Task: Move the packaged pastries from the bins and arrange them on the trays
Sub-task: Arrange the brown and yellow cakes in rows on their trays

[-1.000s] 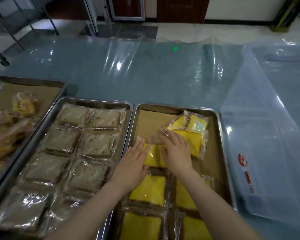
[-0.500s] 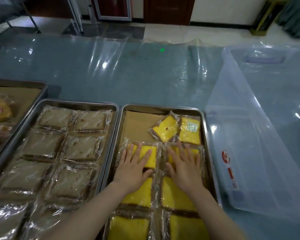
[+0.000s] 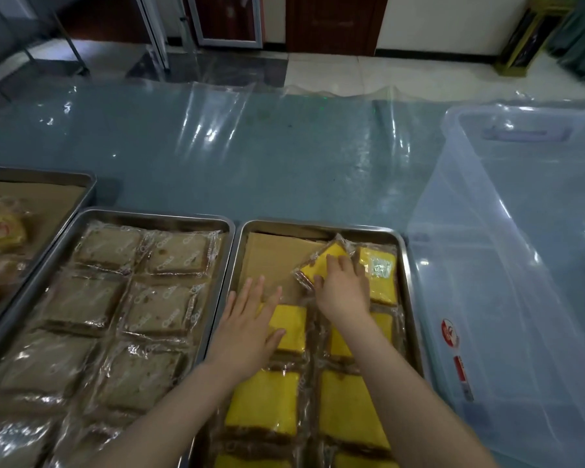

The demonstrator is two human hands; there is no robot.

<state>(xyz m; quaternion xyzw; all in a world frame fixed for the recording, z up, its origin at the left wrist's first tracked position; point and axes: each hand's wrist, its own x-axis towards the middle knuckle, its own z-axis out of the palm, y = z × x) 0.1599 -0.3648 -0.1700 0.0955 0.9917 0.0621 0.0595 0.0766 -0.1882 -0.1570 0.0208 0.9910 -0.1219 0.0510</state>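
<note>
A tilted yellow pastry (image 3: 323,263) in a clear packet is held by the right hand (image 3: 343,292). The fingers (image 3: 338,266) are curled over its top and the thumb is tucked at its near edge, so the packet is gripped. It is turned at a slant, with one corner pointing far. It is found at the far end of the right tray (image 3: 406,282), over the brown paper (image 3: 271,255) that lines that tray. Just beside it on the right, a labelled yellow pastry (image 3: 380,275) is laid flat and straight.

The left hand (image 3: 247,329) is laid flat with its fingers straight and spread, and nothing is grasped by it. Its palm is rested on the left part of a near yellow pastry (image 3: 291,327), and its fingertips reach onto the bare brown paper.

More yellow pastries (image 3: 262,403) are lined up in two rows in the near part of the same tray, packed close side by side.

Just to the left, a middle tray (image 3: 149,213) is set, with its rim close to the right tray. It is filled with brown pastries (image 3: 159,309) in clear packets, also in two rows. At the far left, a left tray (image 3: 65,175) is only partly seen, and a few blurry packets (image 3: 0,228) are piled in it.

On the right, a big clear bin (image 3: 487,265) is stood just beside the right tray. A red sticker (image 3: 450,332) is stuck on its near wall.

Everything is carried by a blue-green surface (image 3: 217,157), which is covered with a shiny clear sheet.
</note>
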